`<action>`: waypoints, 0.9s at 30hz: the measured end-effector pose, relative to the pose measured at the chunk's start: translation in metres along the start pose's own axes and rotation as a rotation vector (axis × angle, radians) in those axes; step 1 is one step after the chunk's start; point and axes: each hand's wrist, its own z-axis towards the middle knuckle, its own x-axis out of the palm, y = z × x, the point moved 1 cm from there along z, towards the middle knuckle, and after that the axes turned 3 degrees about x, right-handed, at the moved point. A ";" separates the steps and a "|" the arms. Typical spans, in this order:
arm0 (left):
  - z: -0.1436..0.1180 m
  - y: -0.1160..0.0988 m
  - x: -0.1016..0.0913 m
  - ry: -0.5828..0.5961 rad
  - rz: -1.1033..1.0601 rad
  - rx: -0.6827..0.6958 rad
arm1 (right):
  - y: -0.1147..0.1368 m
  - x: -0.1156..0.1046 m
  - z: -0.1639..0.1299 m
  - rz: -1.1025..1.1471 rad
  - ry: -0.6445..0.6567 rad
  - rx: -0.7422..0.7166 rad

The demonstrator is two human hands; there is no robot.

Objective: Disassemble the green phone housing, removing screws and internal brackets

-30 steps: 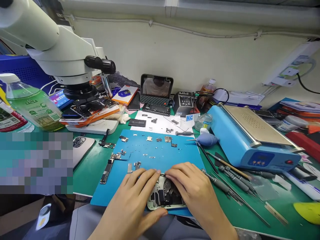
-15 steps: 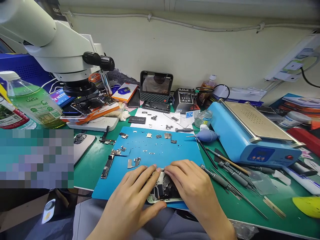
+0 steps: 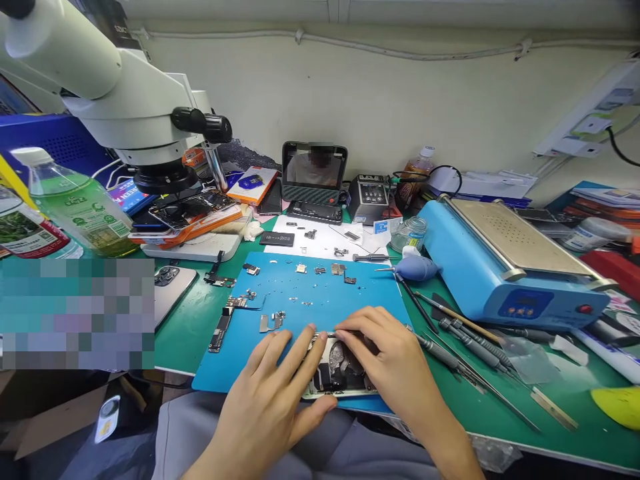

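Both left hand (image 3: 274,388) and right hand (image 3: 393,359) grasp phone housing (image 3: 346,372) edges — mat (image 3: 380,288) room beyond.

Open phone housing (image 3: 343,367) (pale-rimmed, dark inside), apparently flat, on blue mat's (image 3: 225,370) near edge.

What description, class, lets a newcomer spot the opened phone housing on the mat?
Find the blue mat. At its near edge, the left hand and right hand frame an opened phone housing. Its pale rim and larger size distinguish it from loose parts beyond.
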 end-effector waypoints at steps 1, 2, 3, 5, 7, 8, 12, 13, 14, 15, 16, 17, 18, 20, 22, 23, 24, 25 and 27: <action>0.001 0.000 -0.001 0.003 0.001 0.013 | 0.000 0.001 0.000 0.000 0.006 0.001; 0.002 0.001 -0.001 0.005 0.004 0.025 | 0.001 0.002 0.000 -0.001 0.008 -0.001; 0.003 0.001 -0.002 0.008 0.007 0.038 | 0.001 0.003 0.000 -0.004 0.008 -0.004; 0.005 0.002 -0.003 0.007 0.012 0.056 | 0.003 0.005 0.000 -0.012 -0.003 -0.014; 0.005 0.002 -0.003 0.003 0.006 0.058 | 0.004 0.003 -0.001 -0.025 -0.030 -0.034; 0.005 0.002 -0.003 -0.002 0.000 0.056 | 0.004 0.000 -0.002 -0.035 -0.059 -0.043; 0.006 0.003 -0.001 -0.024 -0.020 0.059 | -0.004 -0.032 -0.013 -0.120 -0.335 0.000; 0.006 0.003 -0.001 -0.022 -0.023 0.060 | -0.009 -0.042 -0.018 -0.167 -0.412 0.058; 0.007 0.004 -0.001 -0.014 -0.025 0.059 | -0.015 -0.051 -0.023 -0.287 -0.447 0.141; 0.008 0.004 -0.001 -0.004 -0.028 0.057 | -0.022 -0.057 -0.028 -0.426 -0.412 0.168; 0.009 0.005 -0.002 0.003 -0.033 0.054 | -0.027 -0.061 -0.033 -0.543 -0.342 0.141; 0.009 0.006 -0.002 0.008 -0.038 0.049 | -0.033 -0.064 -0.037 -0.625 -0.290 0.095; 0.010 0.006 -0.003 0.010 -0.044 0.043 | -0.037 -0.064 -0.041 -0.677 -0.241 0.046; 0.012 0.008 -0.004 0.006 -0.054 0.036 | -0.041 -0.064 -0.047 -0.739 -0.204 -0.036; 0.013 0.009 -0.004 -0.002 -0.056 0.034 | -0.039 -0.064 -0.049 -0.756 -0.219 -0.065; 0.014 0.009 -0.004 -0.002 -0.056 0.036 | -0.035 -0.064 -0.049 -0.743 -0.254 -0.050; 0.014 0.009 -0.004 -0.006 -0.054 0.040 | -0.031 -0.064 -0.047 -0.698 -0.313 -0.013; 0.015 0.009 -0.004 -0.011 -0.050 0.044 | -0.026 -0.063 -0.045 -0.607 -0.389 0.055; 0.016 0.008 -0.002 -0.028 -0.038 0.052 | -0.016 -0.057 -0.038 -0.291 -0.553 0.227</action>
